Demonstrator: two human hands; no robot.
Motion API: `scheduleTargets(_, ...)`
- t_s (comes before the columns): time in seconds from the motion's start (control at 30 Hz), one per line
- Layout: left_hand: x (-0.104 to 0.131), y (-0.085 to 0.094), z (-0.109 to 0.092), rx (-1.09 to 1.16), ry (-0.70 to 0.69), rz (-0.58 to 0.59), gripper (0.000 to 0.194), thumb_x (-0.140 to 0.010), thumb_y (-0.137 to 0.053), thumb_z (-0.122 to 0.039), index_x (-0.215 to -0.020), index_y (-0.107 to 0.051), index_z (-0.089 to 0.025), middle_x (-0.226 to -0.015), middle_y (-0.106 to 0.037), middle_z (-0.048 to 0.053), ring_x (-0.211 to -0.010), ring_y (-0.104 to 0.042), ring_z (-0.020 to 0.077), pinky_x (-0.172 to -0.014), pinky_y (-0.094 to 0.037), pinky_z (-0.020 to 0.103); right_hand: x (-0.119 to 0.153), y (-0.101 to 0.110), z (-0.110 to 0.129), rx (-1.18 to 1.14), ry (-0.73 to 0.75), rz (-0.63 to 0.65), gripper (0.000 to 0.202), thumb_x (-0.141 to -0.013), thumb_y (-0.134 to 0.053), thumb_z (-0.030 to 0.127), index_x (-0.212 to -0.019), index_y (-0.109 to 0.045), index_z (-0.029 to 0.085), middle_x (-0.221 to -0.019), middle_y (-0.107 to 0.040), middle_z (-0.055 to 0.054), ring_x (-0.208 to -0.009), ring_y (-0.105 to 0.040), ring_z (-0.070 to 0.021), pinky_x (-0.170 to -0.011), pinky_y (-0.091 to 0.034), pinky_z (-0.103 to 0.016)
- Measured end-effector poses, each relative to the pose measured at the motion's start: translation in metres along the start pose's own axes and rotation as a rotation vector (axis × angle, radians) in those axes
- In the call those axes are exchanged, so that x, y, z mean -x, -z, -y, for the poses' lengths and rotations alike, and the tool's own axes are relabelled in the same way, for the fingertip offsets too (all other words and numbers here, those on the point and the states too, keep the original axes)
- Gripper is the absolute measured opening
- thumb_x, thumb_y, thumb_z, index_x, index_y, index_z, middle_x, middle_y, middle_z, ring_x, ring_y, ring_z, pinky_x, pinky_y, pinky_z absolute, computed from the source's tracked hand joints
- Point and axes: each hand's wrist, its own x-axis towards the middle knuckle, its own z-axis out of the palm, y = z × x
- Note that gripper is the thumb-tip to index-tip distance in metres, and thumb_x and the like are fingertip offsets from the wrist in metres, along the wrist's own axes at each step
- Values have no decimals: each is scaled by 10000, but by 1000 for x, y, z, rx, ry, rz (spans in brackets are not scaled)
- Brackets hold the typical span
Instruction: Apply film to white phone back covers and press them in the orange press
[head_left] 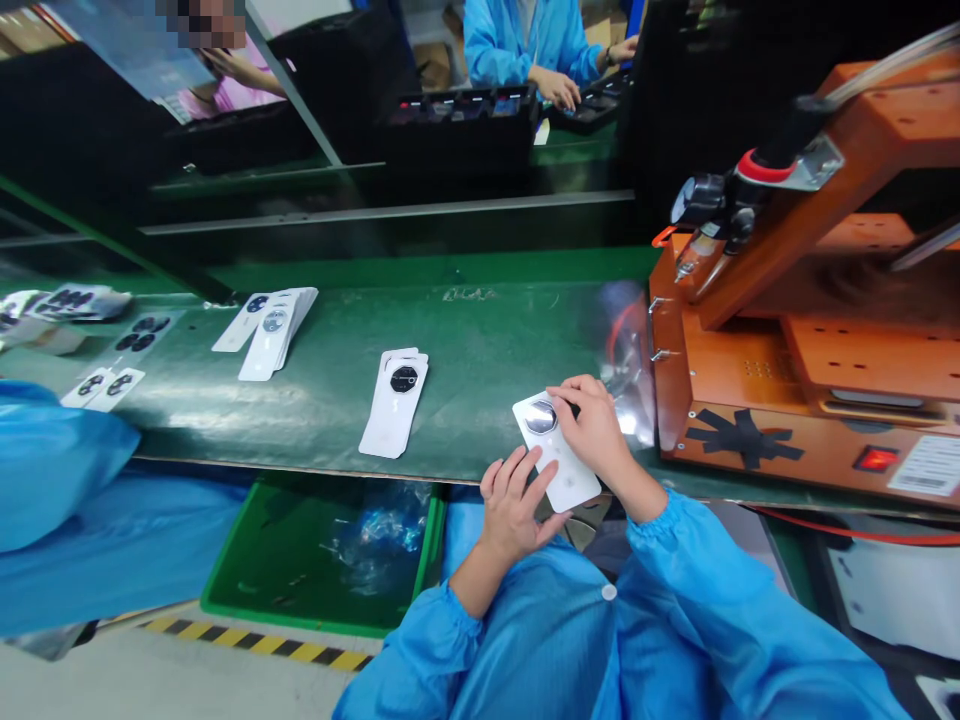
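Observation:
A white phone back cover with a round, dark, shiny camera window lies tilted at the bench's front edge, its lower end reaching past the edge. My left hand rests at its lower left side, fingers spread, with the index fingertip on the cover. Bent over the upper right side is my right hand, its thumb and index finger closed at the camera window's rim. Whether a small piece sits between those fingertips is hidden. To the left lies a small stack of similar white covers, its top one with a black camera window.
An orange press machine with a gauge stands at the right. More white covers lie fanned out farther left. Below the bench, a green bin holds clear plastic. A co-worker's blue sleeve is at the left; another person works across the bench.

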Motion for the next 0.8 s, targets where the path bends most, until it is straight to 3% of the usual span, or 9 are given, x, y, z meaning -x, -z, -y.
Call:
scheduleTargets(0.1, -2, 2, -1, -8, 6, 3, 612, -859, -648, -593, -1377, -631, -268, -1432, -622, 105, -1369, -510, 303, -1167, -251, 451, 22, 13, 0, 39, 85, -107, 319, -978, -481, 215, -1192, -718, 216, -1110, -640, -102, -1064, -573, -262, -926, -427, -457)
scheduleTargets(0.17, -3, 5, -1, 0, 6, 6, 568, -882, -620, -540, -1380, -626, -267, -1434, -618, 108, -1373, -506, 303, -1160, -257, 459, 44, 23, -2, 35, 160, -109, 348, -975, -496, 216, -1276, -670, 224, -1151, -637, -110, -1087, -583, -262, -938, -448, -458)
scheduleTargets(0.33, -1, 17, -5, 134, 0, 53, 508, -975, -424, -363, -1450, -536, -224, -1496, -546, 131, -1401, -475, 307, -1126, -301, 492, 108, 35, -15, 148, 440, 171, 568, -921, -601, 291, -1474, -502, 206, -1456, -555, -156, -1347, -507, -314, -1030, -466, -508)
scheduleTargets(0.43, -12, 31, -10, 377, 144, -39, 502, -1006, -389, -351, -1475, -466, -190, -1474, -521, 163, -1334, -524, 307, -1064, -414, 491, 129, 33, -19, 292, 525, 141, 465, -939, -611, 239, -1399, -570, 179, -1414, -614, -134, -1365, -515, -280, -1053, -487, -487)
scheduleTargets(0.5, -36, 40, -16, 565, 243, -52, 470, -998, -464, -329, -1450, -471, -202, -1414, -539, 158, -1238, -585, 282, -1007, -484, 451, 135, 41, -18, 377, 606, 40, 346, -960, -569, 157, -1298, -640, 171, -1325, -683, -92, -1308, -571, -238, -1030, -526, -424)
scheduleTargets(0.57, -74, 48, -30, 717, 278, 22, 400, -976, -545, -303, -1367, -545, -216, -1330, -585, 131, -1133, -629, 243, -974, -509, 397, 140, 62, -14, 460, 683, -9, 311, -969, -545, 150, -1251, -674, 178, -1309, -698, -62, -1285, -592, -220, -1019, -551, -377)
scheduleTargets(0.67, -147, 50, -65, 936, 327, 236, 285, -959, -584, -329, -1212, -646, -212, -1213, -658, 102, -1043, -649, 208, -923, -516, 334, 158, 110, -6, 544, 717, -111, 320, -982, -495, 168, -1234, -691, 189, -1324, -692, -33, -1302, -590, -206, -1032, -566, -351)
scheduleTargets(0.8, -232, 32, -131, 1286, 456, 551, 322, -862, -670, -302, -1167, -665, -198, -1039, -704, 73, -807, -625, 129, -610, -452, 192, 194, 173, -6, 629, 598, -282, 320, -1007, -462, 144, -1221, -698, 167, -1279, -715, -67, -1303, -601, -207, -1061, -549, -369)
